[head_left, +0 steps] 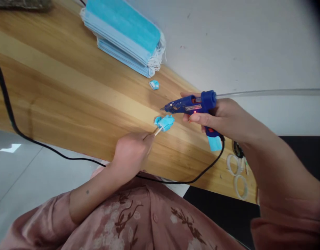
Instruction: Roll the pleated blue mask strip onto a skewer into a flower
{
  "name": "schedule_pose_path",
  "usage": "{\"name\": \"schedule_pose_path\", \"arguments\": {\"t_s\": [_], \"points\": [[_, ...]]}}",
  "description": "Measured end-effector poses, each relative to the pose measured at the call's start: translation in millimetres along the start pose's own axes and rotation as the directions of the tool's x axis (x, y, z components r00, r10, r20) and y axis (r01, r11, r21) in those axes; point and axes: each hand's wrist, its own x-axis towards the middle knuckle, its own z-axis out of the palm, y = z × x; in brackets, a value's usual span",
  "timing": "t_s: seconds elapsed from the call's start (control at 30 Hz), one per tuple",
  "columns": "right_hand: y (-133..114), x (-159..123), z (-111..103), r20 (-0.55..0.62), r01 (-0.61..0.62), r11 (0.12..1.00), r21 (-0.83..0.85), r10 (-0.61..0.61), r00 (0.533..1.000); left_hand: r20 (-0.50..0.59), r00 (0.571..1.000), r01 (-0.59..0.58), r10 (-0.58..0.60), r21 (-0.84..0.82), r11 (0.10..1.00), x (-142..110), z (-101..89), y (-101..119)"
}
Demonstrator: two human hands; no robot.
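My left hand [132, 151] is closed around a thin pale stick [158, 131]. On the stick's far end sits a bunched piece of light blue fabric [166, 122], shaped a little like a flower. My right hand [214, 114] is wrapped round a dark blue hot glue gun [191, 104], with a red light lit on its side. The gun's metal nozzle points left, just above the blue fabric and apart from it. A long clear glue stick [266, 92] runs out of its back to the right. Small blue scraps [154, 84] lie on the wooden table.
A stack of blue face masks [120, 34] with white ear loops lies at the table's back against the wall. The gun's black cord [160, 180] loops along the table's front edge. Rolls of clear tape [240, 186] and a blue piece [214, 143] lie at the right.
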Motion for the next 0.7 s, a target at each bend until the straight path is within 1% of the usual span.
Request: {"name": "schedule_pose_path", "arguments": {"t_s": [0.07,0.13,0.27,0.4,0.57,0.6,0.63,0.7], "points": [[-1,-3,1,0.007,-0.005,0.994,0.106,0.004,1.0,-0.001,1.0,0.007,-0.007,0.008,1.0,0,0.7,0],[-1,-6,5,-0.029,0.032,0.98,0.197,-0.027,0.999,0.002,1.0,0.017,-0.018,0.019,1.0,0,1.0,0],[3,-11,13,-0.08,0.039,0.945,0.325,-0.014,0.997,-0.016,0.999,0.035,-0.035,0.03,0.999,0,1.0,1],[11,-16,22,-0.103,0.068,0.929,0.365,-0.032,0.994,-0.034,0.999,0.04,-0.038,0.065,0.997,2,0.8,2],[13,-19,34,-0.202,0.148,0.93,0.336,-0.083,0.976,0.001,0.999,0.042,-0.042,0.063,0.997,2,-0.3,-1],[13,-19,36,-0.222,0.163,0.931,0.327,-0.092,0.971,-0.018,0.999,0.031,-0.03,0.051,0.998,1,-2.1,-1],[13,-20,38,-0.24,0.174,0.932,0.318,-0.098,0.966,-0.06,0.998,0.016,-0.014,0.035,0.999,0,-5.1,0],[13,-21,42,-0.269,0.184,0.938,0.293,-0.104,0.958,-0.203,0.979,-0.025,0.023,-0.008,1.0,-3,-16.1,9]]}}
